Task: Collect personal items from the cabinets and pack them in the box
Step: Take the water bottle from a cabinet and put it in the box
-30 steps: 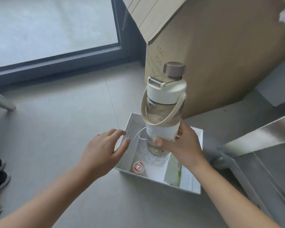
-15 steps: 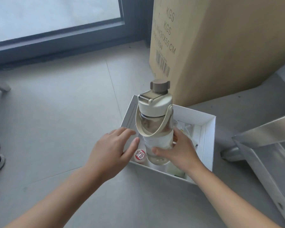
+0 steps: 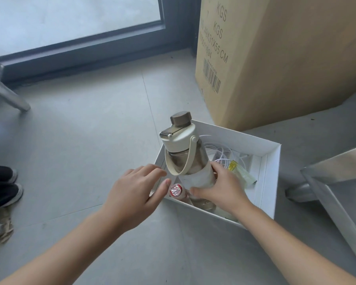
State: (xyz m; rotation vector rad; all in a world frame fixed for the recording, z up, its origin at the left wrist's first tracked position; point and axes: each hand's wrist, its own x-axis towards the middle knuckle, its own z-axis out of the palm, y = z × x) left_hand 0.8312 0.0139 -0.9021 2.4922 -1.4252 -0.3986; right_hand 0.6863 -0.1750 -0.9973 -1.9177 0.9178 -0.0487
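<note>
My right hand [image 3: 222,192] grips the water bottle [image 3: 185,155] low on its body. It stands nearly upright with its base inside the white box [image 3: 274,177], and my left hand [image 3: 136,194] hovers spread just beside it.

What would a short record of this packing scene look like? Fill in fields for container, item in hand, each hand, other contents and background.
Container: white box, open, on the floor.
Item in hand: water bottle, cap up, lower part inside the box.
Right hand: grips the bottle's lower body.
Left hand: open, holds nothing, over the box's left wall.
Other contents: small foil-capped bottle, white cable, yellow-green packet.
Background: cardboard carton behind the box.
</note>
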